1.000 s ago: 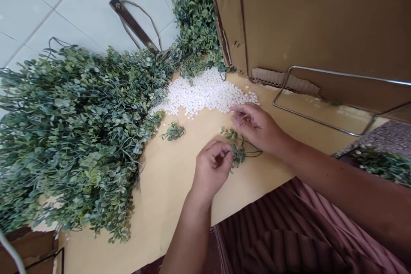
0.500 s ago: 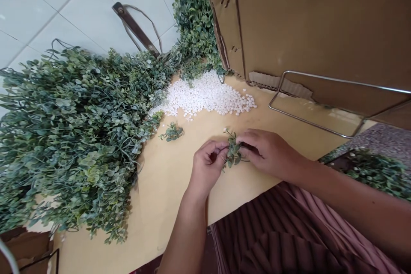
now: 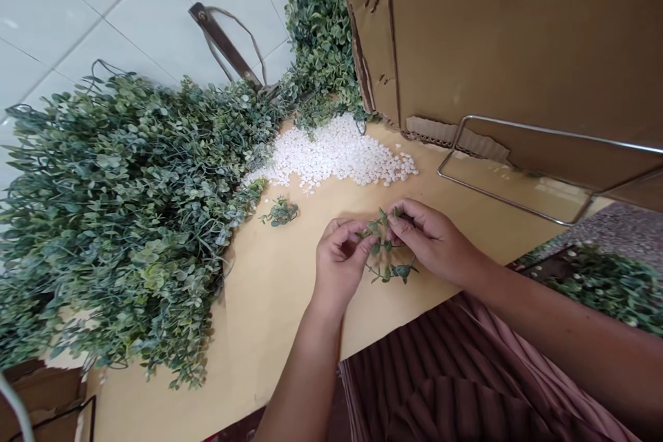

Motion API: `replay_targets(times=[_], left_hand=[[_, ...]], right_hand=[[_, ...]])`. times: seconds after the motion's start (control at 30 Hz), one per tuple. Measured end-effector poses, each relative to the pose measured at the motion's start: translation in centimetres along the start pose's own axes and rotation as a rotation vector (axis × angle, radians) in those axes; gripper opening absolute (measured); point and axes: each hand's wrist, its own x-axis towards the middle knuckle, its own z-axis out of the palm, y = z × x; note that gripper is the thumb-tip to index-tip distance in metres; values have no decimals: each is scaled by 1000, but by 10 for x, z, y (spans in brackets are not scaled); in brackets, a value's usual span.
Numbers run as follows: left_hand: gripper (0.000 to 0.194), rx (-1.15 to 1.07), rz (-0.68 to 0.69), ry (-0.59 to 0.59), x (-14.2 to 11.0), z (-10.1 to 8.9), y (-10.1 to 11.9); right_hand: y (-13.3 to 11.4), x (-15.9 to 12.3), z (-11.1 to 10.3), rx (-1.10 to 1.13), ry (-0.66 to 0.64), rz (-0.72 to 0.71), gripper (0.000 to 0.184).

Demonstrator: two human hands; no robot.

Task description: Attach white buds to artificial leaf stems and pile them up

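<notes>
Both hands pinch a small artificial green sprig (image 3: 384, 248) over a tan board (image 3: 269, 304). My left hand (image 3: 339, 264) has its fingers closed on the sprig's left side. Fingertips of my right hand (image 3: 432, 240) grip its upper end, and whether they also hold a white piece I cannot tell. A tail of leaves hangs below the hands. Just beyond lies a heap of small white plastic flowers (image 3: 336, 152). A second loose sprig (image 3: 280, 211) rests on the board to the left.
A large pile of green artificial foliage (image 3: 124, 207) covers the board's left side and spills onto the white tiled floor. A cardboard box (image 3: 507, 34) with a metal wire frame (image 3: 518, 159) stands at the right. More foliage (image 3: 606, 283) lies at far right, a striped brown cloth (image 3: 456, 380) below.
My right hand drew back from the white flower heap and met my left hand at the sprig. The sprig now sits raised between both hands, its tail hanging.
</notes>
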Motion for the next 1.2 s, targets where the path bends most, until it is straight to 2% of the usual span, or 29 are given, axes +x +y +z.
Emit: replay_targets(times=[0.13, 0.33, 0.43, 0.57, 0.73, 0.93, 1.03, 1.13, 1.2], left_hand=[[7, 9, -18, 13, 0, -1, 0], [29, -193, -145, 14, 0, -2, 1], [29, -255, -179, 25, 1, -2, 3], [25, -305, -197, 29, 1, -1, 5], [28, -256, -137, 44, 0, -2, 6], [22, -208, -119, 144, 1, -2, 5], [20, -220, -118, 157, 1, -3, 6], [18, -226, -109, 140, 0, -3, 6], [19, -234, -105, 111, 0, -3, 6]], right_hand=[[-2, 0, 2, 127, -24, 29, 27], [-1, 2, 3, 219, 37, 39, 33], [0, 2, 4, 245, 68, 57, 33], [-2, 1, 6, 225, 105, 62, 30], [-4, 1, 9, 193, 184, 77, 25], [0, -3, 13, -70, 138, 16, 13], [-1, -4, 12, -239, 148, -95, 19], [-6, -2, 9, -481, 214, -348, 34], [-11, 1, 6, -596, 156, -459, 31]])
